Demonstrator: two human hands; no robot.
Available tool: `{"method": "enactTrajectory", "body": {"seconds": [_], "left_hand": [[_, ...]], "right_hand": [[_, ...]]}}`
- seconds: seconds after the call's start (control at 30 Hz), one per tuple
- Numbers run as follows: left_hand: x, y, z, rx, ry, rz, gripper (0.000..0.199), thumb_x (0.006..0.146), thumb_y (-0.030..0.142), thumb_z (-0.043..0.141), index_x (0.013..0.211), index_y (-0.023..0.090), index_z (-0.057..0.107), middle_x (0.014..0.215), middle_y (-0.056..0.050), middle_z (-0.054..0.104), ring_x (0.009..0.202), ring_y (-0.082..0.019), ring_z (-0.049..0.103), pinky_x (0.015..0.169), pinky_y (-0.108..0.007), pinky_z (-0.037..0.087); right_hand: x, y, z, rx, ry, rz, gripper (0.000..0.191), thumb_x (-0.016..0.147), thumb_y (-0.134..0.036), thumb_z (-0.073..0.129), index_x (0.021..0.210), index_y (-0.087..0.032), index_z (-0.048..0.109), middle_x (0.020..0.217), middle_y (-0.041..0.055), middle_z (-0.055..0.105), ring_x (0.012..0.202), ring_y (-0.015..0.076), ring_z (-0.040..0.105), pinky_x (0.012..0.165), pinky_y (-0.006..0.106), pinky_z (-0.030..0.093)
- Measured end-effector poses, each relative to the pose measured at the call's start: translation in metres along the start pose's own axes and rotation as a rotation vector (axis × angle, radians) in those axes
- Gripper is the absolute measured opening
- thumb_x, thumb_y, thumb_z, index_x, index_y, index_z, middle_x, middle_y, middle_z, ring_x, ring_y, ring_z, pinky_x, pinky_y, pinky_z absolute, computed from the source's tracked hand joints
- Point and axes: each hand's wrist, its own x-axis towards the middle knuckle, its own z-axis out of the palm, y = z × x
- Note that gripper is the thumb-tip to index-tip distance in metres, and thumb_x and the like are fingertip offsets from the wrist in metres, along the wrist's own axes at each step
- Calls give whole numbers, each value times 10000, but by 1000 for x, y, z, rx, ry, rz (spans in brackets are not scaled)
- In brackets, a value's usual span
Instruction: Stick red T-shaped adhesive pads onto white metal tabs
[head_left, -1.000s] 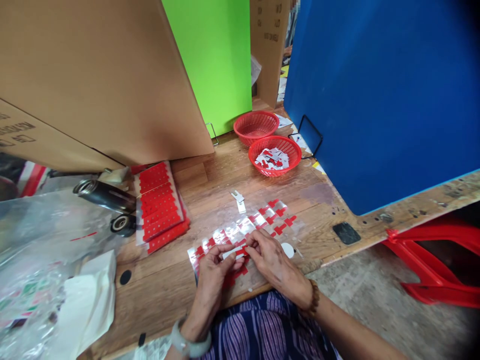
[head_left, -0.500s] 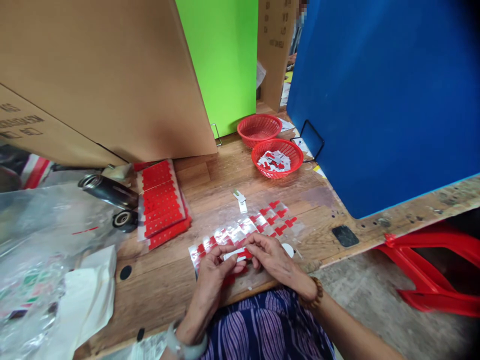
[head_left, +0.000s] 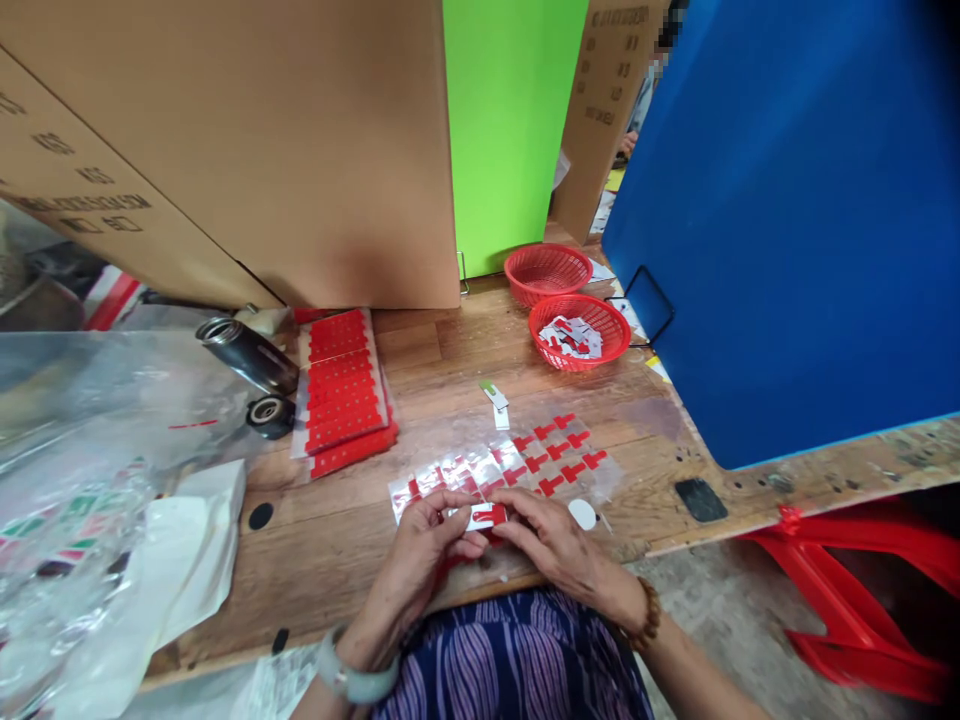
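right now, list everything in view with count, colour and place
small card: 1, white-red, front centre
loose cards: 2, white-green, table middle
patterned sheet: unclear count, clear-red, front
stacked sheets: several, red, left
front basket: 1, red, rear, holds cards
rear basket: 1, red, behind front basket
flask: 1, black, left
cap: 1, black, beside flask
plastic wrapping: unclear count, clear, left
papers: several, white, left
disc: 1, white, front right
green panel: 1, green, back
blue panel: 1, blue, right
cardboard: several, brown, back
plastic frame: 1, red, floor right
table: 1, brown, underneath
bangle: 1, pale, left wrist
bracelet: 1, brown, right wrist
left hand: 1, bare, at small card
right hand: 1, bare, at small card
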Motion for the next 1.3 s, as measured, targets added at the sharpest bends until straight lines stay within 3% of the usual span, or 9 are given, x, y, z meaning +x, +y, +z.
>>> {"method": "enactTrajectory", "body": {"seconds": [0.2, 0.3, 0.47, 0.7, 0.87, 0.97, 1.07, 1.2, 1.3], "left_hand": [[-1, 0, -3, 23, 4, 14, 436, 566, 362, 828, 846, 101, 619, 568, -83, 699, 460, -120, 638, 491, -165, 478], [1, 0, -1, 25, 7, 31, 438, 569, 369, 823, 849, 101, 619, 565, -76, 697, 461, -118, 635, 488, -165, 475], [5, -1, 2, 39, 42, 78, 473, 554, 396, 824, 859, 101, 617, 604, -85, 710, 490, -125, 644, 523, -185, 496], [11, -6, 8, 160, 42, 128, 379, 644, 399, 772, 852, 120, 622, 638, -54, 705, 564, -125, 656, 584, -197, 506], [17, -2, 16, 256, 37, 143, 301, 654, 353, 755, 802, 139, 605, 546, -21, 664, 495, -126, 621, 535, -204, 483], [28, 6, 19, 358, -16, 143, 305, 686, 388, 713, 836, 136, 628, 574, -36, 666, 518, -154, 636, 542, -234, 491], [50, 19, 20, 475, -52, 230, 330, 761, 452, 614, 856, 138, 645, 659, -63, 676, 567, -176, 643, 550, -254, 481], [91, 40, 27, 887, 95, 548, 258, 836, 395, 523, 827, 163, 634, 669, -37, 637, 587, -156, 582, 576, -240, 414], [120, 53, 37, 1136, 259, 634, 225, 833, 378, 541, 810, 161, 597, 754, -73, 625, 737, -198, 583, 681, -273, 402]], "right_hand": [[2, 6, 5, 82, 19, 46, 228, 905, -317, 534, 1102, -234, 612, 970, 37, 673, 886, 177, 624, 812, 305, 464], [6, 14, 8, 376, -32, 145, 308, 861, -363, 594, 1134, -220, 600, 805, 6, 665, 739, 151, 633, 705, 276, 481], [10, 20, 9, 774, -86, 235, 456, 860, -497, 551, 1171, -163, 556, 706, 5, 643, 681, 139, 633, 709, 289, 480], [17, 14, 18, 604, 32, 205, 355, 837, -530, 565, 885, -179, 561, 552, -63, 540, 482, 90, 503, 516, 218, 392], [21, 20, 17, 610, 21, 256, 410, 879, -559, 468, 732, -179, 520, 517, -52, 549, 425, 84, 486, 477, 213, 370], [25, 27, 1, 550, -5, 282, 461, 874, -586, 450, 683, -171, 515, 506, -41, 558, 396, 76, 483, 446, 201, 364], [38, 29, -35, 520, 44, 287, 458, 845, -580, 511, 649, -166, 528, 488, -35, 561, 377, 68, 470, 410, 185, 342], [72, 18, -98, 705, 419, 134, 313, 779, -466, 665, 708, -179, 560, 604, -22, 618, 451, 67, 520, 438, 177, 402], [94, 9, -127, 824, 579, 55, 298, 740, -443, 707, 780, -191, 554, 765, 13, 668, 548, 90, 583, 527, 210, 488]]}}
